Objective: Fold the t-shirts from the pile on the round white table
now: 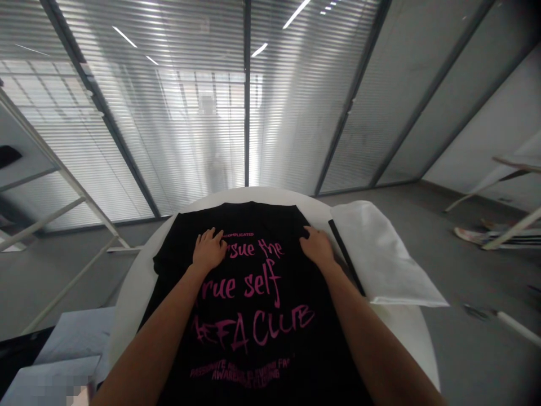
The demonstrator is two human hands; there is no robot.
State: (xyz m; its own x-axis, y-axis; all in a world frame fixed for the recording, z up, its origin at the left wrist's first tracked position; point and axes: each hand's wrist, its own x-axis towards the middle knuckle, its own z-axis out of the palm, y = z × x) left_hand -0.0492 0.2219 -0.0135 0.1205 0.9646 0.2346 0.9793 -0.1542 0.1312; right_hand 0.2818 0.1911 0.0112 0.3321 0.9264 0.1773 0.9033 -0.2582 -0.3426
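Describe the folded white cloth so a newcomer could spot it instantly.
Start at the round white table before the blinds. A black T-shirt with pink lettering covers its middle; the folded white cloth lies just right of it, beyond the right hand. It is the only plain, unprinted fabric there.

A: What does the person wear on the arms?

B: Nothing that shows. Both forearms are bare from the lower edge of the view up to the wrists; no sleeve or cuff reaches into sight.

A: Anything on the hands?

B: The left hand (208, 250) is bare: no glove, no ring, no watch or band at the wrist. The right hand (316, 246) is the same, with plain fingers and a plain wrist.

A: Nails?

B: Short, as far as I can tell; too small to say more.
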